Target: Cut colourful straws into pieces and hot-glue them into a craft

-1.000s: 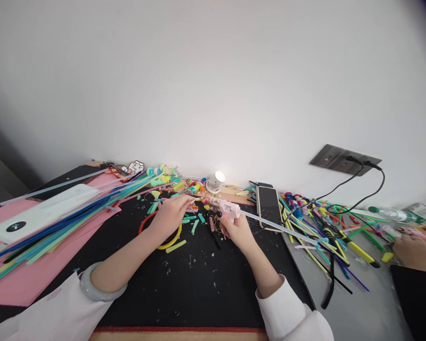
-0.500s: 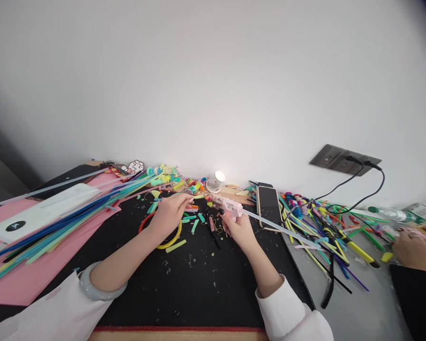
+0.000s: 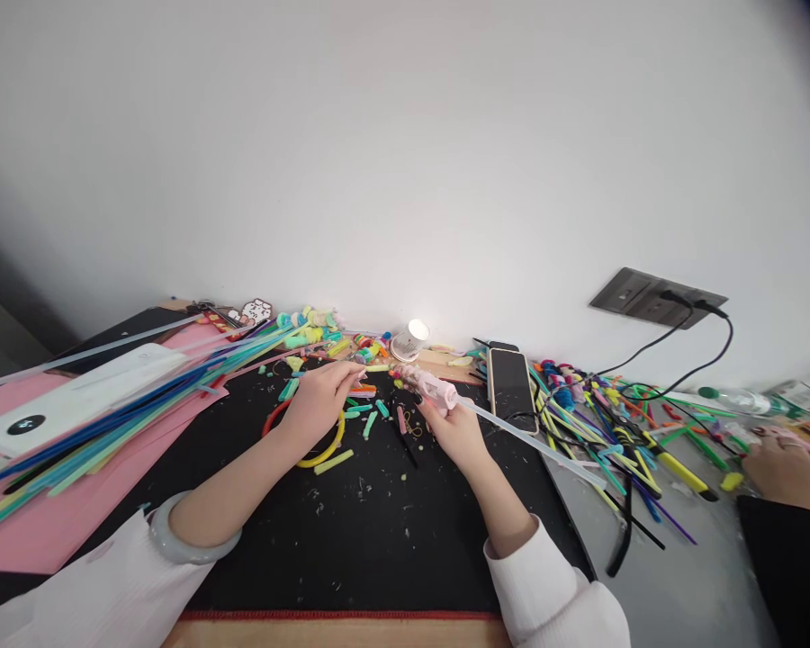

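My right hand (image 3: pixel 460 434) grips a pink hot glue gun (image 3: pixel 433 387), its nozzle aimed left. A long translucent glue stick (image 3: pixel 533 441) sticks out of its back end towards the lower right. My left hand (image 3: pixel 320 400) is closed in a pinch on a short pale yellow pipe cleaner piece (image 3: pixel 378 367), whose free end points at the nozzle. Whether nozzle and piece touch, I cannot tell. Under my left wrist lies a red and yellow ring (image 3: pixel 337 445). Short green pipe cleaner pieces (image 3: pixel 370 423) are scattered between my hands on the black mat (image 3: pixel 378 540).
A white paper cup (image 3: pixel 410 340) stands by the wall. Phones (image 3: pixel 511 382) lie right of the glue gun. Long pipe cleaners (image 3: pixel 168 405) cross pink sheets (image 3: pixel 108 504) at left; more lie at right, near a yellow cutter (image 3: pixel 681 468), charging cables (image 3: pixel 727 346) and another person's hand (image 3: pixel 787 472).
The glue gun has tilted slightly, and its glue stick has shifted a little downward. My left hand stays nearly in place, still pinching the piece. The whole view has shifted slightly.
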`<state>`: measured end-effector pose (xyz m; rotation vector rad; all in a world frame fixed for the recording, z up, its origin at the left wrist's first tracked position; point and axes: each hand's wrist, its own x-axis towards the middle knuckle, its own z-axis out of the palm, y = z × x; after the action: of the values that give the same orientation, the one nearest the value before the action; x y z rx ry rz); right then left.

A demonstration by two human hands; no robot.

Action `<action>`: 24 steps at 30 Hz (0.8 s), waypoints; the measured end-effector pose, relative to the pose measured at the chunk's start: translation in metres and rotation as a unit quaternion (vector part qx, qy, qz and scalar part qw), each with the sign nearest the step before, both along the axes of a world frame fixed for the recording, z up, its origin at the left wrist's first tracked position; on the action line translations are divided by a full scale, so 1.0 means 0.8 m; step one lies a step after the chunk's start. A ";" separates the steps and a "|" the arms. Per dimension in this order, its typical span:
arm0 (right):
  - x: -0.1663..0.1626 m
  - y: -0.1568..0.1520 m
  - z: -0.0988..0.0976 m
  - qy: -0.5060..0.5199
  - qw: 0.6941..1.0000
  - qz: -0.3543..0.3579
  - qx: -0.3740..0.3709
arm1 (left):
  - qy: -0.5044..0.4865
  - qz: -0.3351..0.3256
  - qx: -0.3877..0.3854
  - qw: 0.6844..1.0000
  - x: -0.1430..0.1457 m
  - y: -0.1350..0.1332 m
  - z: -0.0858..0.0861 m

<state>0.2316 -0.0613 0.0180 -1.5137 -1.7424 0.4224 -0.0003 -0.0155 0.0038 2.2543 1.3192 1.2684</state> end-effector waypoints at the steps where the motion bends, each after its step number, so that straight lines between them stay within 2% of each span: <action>1: 0.000 0.000 0.001 -0.005 1.000 0.010 0.007 | 0.001 0.000 0.001 1.000 0.000 0.000 -0.001; 4: 0.000 0.000 0.003 -0.013 1.000 0.026 0.009 | 0.002 0.001 0.004 1.000 0.000 0.000 -0.002; 8: 0.004 0.001 0.000 -0.042 0.999 -0.010 0.005 | 0.006 0.000 0.012 1.000 -0.002 0.000 -0.003; 11: 0.003 0.000 -0.002 -0.026 0.999 -0.026 0.008 | 0.016 -0.005 0.014 1.000 -0.002 0.000 -0.005; 17: -0.005 0.000 -0.006 -0.010 1.000 0.019 0.014 | 0.029 0.001 0.044 0.999 -0.001 0.000 -0.007; 24: -0.008 -0.002 -0.005 -0.026 0.999 0.029 0.023 | 0.041 0.001 0.077 0.996 0.001 0.000 -0.007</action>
<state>0.2250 -0.0633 0.0140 -1.4571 -1.8271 0.3727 0.0007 -0.0157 -0.0016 2.4338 1.2909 1.3346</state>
